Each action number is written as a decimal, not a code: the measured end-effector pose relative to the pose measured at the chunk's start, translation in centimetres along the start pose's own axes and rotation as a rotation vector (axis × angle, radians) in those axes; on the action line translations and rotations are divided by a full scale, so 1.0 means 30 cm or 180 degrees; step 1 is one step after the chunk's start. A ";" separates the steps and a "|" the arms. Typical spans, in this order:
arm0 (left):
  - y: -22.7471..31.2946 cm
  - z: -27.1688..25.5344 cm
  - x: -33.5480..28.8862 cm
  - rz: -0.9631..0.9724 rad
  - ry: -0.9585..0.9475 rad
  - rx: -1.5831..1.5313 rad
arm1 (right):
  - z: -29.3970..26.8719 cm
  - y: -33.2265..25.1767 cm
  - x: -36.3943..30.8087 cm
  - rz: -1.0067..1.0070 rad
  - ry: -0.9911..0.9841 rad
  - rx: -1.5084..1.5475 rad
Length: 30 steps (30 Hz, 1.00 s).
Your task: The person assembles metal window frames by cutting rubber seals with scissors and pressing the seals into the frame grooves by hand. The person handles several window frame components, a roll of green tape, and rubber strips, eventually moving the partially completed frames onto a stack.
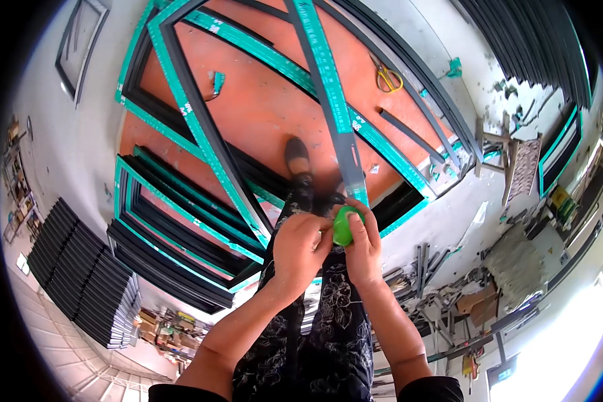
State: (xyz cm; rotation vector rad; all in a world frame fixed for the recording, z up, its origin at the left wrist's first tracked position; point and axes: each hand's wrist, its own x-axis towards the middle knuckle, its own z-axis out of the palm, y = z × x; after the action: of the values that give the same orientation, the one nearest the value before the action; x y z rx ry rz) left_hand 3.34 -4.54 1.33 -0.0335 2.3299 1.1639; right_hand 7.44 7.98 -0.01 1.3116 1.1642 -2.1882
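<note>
In front of my legs, my right hand (363,251) grips a bright green rounded thing (342,226), with the thumb laid along its side. Its exact kind I cannot make out. My left hand (303,246) is at its left side, thumb and fingers pinched together against its edge; anything between those fingertips is too small to tell. Just beyond my hands ends a dark frame bar (347,155) partly covered in teal film. It runs away from me across another teal-filmed frame (278,63).
Yellow-handled scissors (388,79) lie on the orange surface (248,63) at the far right. Several dark frames (181,218) are stacked at left, near bundled black profiles (80,268). A wooden stool (521,164) stands at right. Offcuts (442,328) clutter the lower right.
</note>
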 end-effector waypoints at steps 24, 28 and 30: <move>0.124 -0.047 -0.496 -0.1237 0.0967 -0.1964 | -0.100 -0.076 -0.218 0.3010 -0.1699 0.0027; 0.065 -0.038 -0.585 -0.1924 0.1128 -0.2490 | -0.144 0.074 -0.150 0.2993 -0.0788 -0.0221; -0.036 0.012 -0.656 -0.2095 0.1313 -0.2622 | -0.153 0.125 -0.145 0.2991 -0.0556 -0.0218</move>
State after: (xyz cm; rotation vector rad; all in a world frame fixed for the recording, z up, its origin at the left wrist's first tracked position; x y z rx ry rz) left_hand 20.68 -9.03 9.57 -1.3164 1.7127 1.7333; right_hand 14.70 8.77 0.79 1.2423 0.3936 -1.4983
